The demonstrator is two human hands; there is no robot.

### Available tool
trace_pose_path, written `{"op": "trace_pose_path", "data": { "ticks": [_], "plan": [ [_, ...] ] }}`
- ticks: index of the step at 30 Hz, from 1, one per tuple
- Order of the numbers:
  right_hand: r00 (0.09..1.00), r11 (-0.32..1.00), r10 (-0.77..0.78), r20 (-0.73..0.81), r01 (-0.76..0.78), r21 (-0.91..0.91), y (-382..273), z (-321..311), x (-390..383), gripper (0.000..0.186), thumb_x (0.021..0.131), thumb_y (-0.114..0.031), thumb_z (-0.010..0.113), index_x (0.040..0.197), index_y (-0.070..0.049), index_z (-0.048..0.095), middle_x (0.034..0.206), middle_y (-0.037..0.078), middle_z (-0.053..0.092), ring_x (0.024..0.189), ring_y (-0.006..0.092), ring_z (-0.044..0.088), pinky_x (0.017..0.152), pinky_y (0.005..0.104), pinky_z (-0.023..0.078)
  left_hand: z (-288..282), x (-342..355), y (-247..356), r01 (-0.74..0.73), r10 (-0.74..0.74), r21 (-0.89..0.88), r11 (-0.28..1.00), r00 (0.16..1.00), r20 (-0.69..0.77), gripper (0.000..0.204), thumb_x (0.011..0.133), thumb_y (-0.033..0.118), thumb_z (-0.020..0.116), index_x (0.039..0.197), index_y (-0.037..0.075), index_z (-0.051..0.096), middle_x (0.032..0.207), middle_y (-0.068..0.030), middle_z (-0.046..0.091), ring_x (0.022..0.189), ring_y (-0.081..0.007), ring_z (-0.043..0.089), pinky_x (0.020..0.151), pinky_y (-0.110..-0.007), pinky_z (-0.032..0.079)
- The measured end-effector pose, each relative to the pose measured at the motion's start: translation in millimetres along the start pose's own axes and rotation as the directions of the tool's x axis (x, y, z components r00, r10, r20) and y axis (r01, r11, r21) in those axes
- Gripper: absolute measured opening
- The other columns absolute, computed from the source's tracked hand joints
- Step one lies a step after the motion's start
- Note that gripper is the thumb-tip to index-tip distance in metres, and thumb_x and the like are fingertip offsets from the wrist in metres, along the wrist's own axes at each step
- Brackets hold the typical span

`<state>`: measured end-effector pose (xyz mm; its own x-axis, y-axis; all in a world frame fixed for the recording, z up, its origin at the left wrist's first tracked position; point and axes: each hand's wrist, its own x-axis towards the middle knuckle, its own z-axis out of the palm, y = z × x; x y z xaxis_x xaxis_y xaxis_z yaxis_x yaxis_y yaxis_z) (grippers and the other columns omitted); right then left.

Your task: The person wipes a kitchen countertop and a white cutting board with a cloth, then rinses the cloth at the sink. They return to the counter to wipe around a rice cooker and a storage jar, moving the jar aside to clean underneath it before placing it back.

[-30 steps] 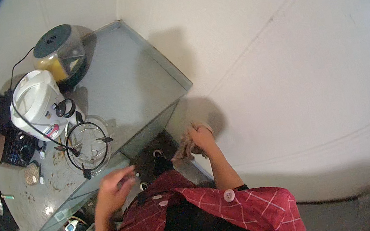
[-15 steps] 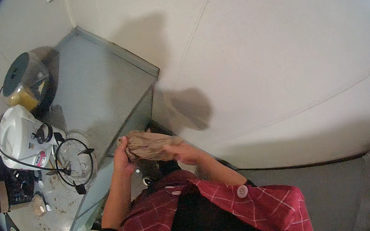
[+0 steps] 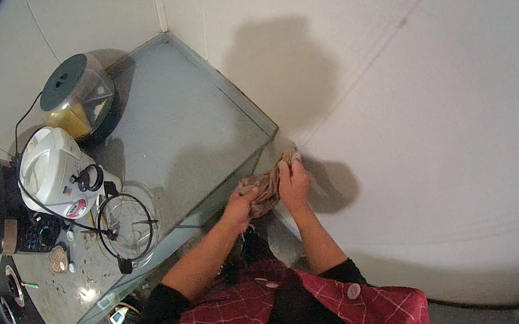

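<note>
A crumpled brown cloth (image 3: 266,193) is bunched between my two hands, just off the counter's front corner by the wall. My left hand (image 3: 240,208) grips its lower left end, fingers curled into the folds. At its upper right end, my right hand (image 3: 293,184) is closed on the fabric, with the fingertips near the top. The cloth hangs in the air in front of the grey counter (image 3: 190,112). Part of it is hidden behind my fingers.
On the counter's left stand a clear-sided grain container (image 3: 76,99), a white electric appliance (image 3: 58,173) with a cord, and a black cooker (image 3: 5,209). A black ring-shaped stand (image 3: 100,221) lies near the front edge. A pale wall (image 3: 432,135) fills the right side.
My view has turned, so the counter sits further right. The cloth, stretched lengthwise before, is now more bunched; my right hand has risen to its upper end and my left hand is lower.
</note>
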<state>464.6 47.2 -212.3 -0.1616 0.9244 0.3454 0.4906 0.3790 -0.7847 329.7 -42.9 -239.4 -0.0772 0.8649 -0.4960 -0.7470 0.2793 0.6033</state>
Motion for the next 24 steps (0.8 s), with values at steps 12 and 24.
{"op": "trace_pose_path", "data": {
  "ticks": [12,24],
  "plan": [
    [0.989,0.977,0.023,-0.147,-0.054,-0.207,33.6,73.1,54.3,0.018,0.091,-0.014,0.051,0.104,-0.002,0.055,0.095,0.024,0.061,0.088,0.0424,0.059,0.074,0.046,0.049,17.7,85.1,-6.4,-0.033,0.013,-0.126,0.991,0.988,-0.156,0.029,0.091,0.011,0.057,0.12,0.005,0.053,0.113,-0.0069,0.061,0.103,-0.0203,0.059,0.085,-0.037,0.049],
    [0.991,0.951,0.101,-0.09,-0.123,-0.285,54.1,110.1,28.0,0.05,0.072,0.002,0.052,0.122,0.002,0.048,0.116,0.027,0.052,0.107,0.0463,0.049,0.091,0.0472,0.042,-4.4,89.3,-8.1,-0.064,0.09,0.125,0.99,0.971,-0.22,0.039,0.089,0.006,0.056,0.128,0.002,0.05,0.123,-0.0079,0.058,0.11,-0.0215,0.055,0.093,-0.034,0.044]
  ]
}}
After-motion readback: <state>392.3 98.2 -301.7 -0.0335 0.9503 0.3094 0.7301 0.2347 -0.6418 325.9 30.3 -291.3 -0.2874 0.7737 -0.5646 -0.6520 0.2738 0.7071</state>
